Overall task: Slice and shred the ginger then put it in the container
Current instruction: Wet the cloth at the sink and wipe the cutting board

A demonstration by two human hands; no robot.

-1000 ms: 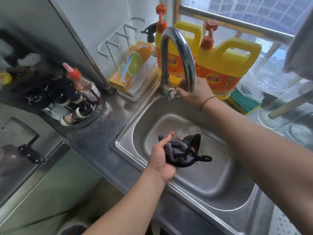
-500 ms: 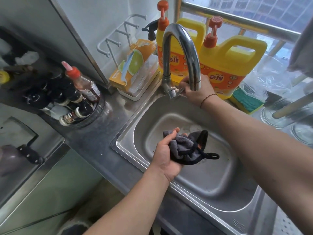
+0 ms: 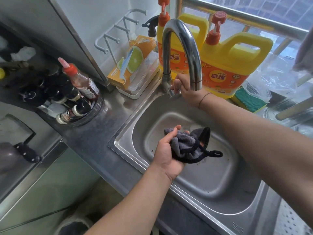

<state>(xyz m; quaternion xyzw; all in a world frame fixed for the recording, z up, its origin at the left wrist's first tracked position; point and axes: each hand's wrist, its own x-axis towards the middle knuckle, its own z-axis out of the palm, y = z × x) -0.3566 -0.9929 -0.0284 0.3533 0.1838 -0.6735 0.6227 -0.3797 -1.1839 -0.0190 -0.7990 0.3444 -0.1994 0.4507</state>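
Stainless-steel counter (image 3: 94, 138) surrounds a steel sink (image 3: 220, 180) below a barred window (image 3: 254, 19). Over the basin, a grey cloth (image 3: 186, 145) with black trim is gripped by the left hand (image 3: 166, 153), the fingers curled round it. The faucet handle (image 3: 174, 94) at the base of the curved chrome faucet (image 3: 184, 48) is grasped by the right hand (image 3: 188, 92), whose fingers are wrapped about it. Two yellow detergent jugs (image 3: 233, 65) with orange pumps are seen behind the faucet, beside a green sponge (image 3: 249, 100). A red-capped sauce bottle (image 3: 79, 78) is stood among dark bottles at left. Ginger and its container cannot be seen anywhere.
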